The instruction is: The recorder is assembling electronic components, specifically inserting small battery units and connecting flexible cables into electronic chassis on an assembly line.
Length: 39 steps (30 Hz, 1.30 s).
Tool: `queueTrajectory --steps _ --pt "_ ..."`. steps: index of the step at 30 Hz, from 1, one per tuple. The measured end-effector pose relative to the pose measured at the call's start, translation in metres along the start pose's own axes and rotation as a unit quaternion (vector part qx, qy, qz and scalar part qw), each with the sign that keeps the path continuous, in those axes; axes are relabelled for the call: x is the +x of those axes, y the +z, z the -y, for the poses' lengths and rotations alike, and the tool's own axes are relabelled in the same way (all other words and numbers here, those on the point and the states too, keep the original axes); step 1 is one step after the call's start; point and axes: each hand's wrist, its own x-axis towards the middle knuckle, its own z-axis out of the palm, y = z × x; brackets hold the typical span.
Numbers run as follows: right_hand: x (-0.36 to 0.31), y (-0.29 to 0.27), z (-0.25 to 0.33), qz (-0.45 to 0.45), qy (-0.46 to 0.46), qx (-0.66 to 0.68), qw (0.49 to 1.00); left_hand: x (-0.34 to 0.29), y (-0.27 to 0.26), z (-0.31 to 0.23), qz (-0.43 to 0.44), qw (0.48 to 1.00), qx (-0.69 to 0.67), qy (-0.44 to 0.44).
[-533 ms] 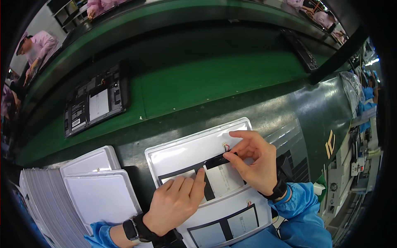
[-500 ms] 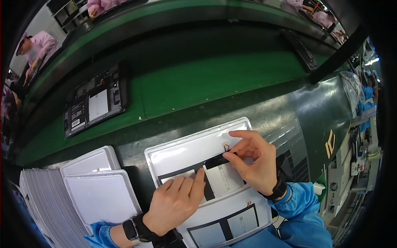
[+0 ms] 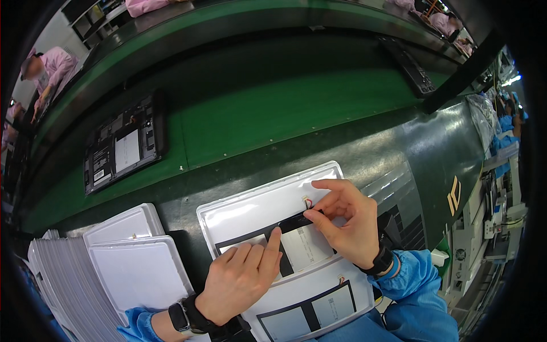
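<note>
A flat battery pack (image 3: 307,249) with white cells and a black border lies in a white plastic tray (image 3: 250,211) in front of me. My left hand (image 3: 242,279) rests over its left part, index finger stretched out and touching the black border, the other fingers loosely bent. At the pack's far edge, my right hand (image 3: 348,225) pinches a black strip (image 3: 295,219) between thumb and index finger. Thin coloured wires with a small connector (image 3: 307,202) stick out beside those fingertips. A second battery pack (image 3: 310,312) lies in a nearer white tray (image 3: 268,299).
White trays (image 3: 134,268) are stacked at the left. Beyond the bench edge, an opened laptop base (image 3: 124,149) lies on the green surface (image 3: 239,114); another dark device (image 3: 407,67) lies far right. Clear plastic sheets (image 3: 393,194) lie right of the tray. People in pink work across.
The black strip, raised at the pack's far edge before, now lies flatter along it. My right hand has moved slightly; my left fingertip stays on the border. The whole view has shifted a little.
</note>
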Motion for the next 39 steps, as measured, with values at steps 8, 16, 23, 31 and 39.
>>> queueTrajectory --steps 8,16,23,31,39 --pt "0.001 0.001 -0.002 -0.008 -0.008 -0.009 1.000 0.005 0.000 -0.002 0.061 0.998 -0.013 -0.007" --pt "-0.002 0.003 0.004 -0.014 -0.039 -0.141 0.989 0.004 0.004 -0.002 0.042 0.999 -0.018 -0.007" --pt "-0.002 0.003 0.002 -0.015 -0.078 -0.164 0.983 0.005 0.006 -0.003 0.044 0.999 -0.027 -0.013" --pt "-0.005 -0.002 0.005 0.017 -0.100 -0.258 0.961 0.007 0.009 -0.003 0.039 0.999 -0.028 -0.006" --pt "-0.005 -0.033 0.009 0.059 -0.220 -0.419 0.879 0.011 0.019 -0.003 0.019 1.000 -0.025 0.006"
